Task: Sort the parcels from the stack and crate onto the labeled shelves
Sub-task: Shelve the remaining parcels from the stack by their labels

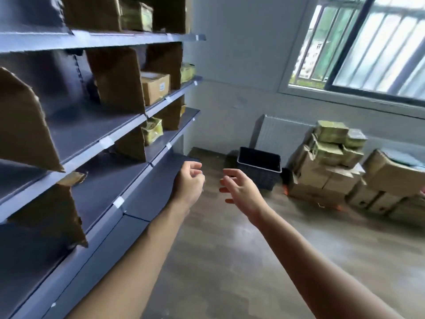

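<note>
Both my hands are stretched out in front of me over the floor, holding nothing. My left hand (189, 180) hangs with loosely curled fingers just off the end of a lower shelf. My right hand (239, 188) is beside it, fingers relaxed and spread. Blue metal shelves (128, 122) with white labels and cardboard dividers fill the left side. A brown box (155, 87) and yellow-green wrapped parcels (153, 131) sit on them. A dark crate (259, 166) stands on the floor ahead. To its right is the stack of cardboard boxes (326, 178) with yellow-green parcels (333, 141) on top.
A wood-pattern floor (230, 249) lies open between me and the crate. A white radiator (280, 132) is on the far wall under a barred window (368, 42). More cardboard boxes (391, 180) are piled at the far right.
</note>
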A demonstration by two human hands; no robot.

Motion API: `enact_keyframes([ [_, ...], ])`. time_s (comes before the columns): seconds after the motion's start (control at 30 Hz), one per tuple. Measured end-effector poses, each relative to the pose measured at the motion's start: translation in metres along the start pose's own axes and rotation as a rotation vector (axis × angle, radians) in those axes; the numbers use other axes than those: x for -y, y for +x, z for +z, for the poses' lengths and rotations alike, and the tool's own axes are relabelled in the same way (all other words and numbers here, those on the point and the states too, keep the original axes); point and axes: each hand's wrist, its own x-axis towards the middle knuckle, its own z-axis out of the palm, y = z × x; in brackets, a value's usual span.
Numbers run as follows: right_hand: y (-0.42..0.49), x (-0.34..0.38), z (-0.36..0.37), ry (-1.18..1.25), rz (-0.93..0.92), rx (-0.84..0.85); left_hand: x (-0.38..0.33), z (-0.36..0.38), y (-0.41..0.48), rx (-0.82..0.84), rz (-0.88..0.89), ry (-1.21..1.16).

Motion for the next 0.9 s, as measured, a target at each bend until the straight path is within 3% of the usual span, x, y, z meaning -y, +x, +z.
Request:
enact_keyframes([
  [0.37, 0.145, -0.068, -0.134, 0.003, 0.042, -0.296, -0.012, 0.184, 0.131, 0.279, 0.013, 0.017],
  [0.9, 0.408, -0.164, -0.430, 0.027, 0.070, -0.474, -0.069, 0.529, 0.335, 0.468, 0.007, 0.061],
])
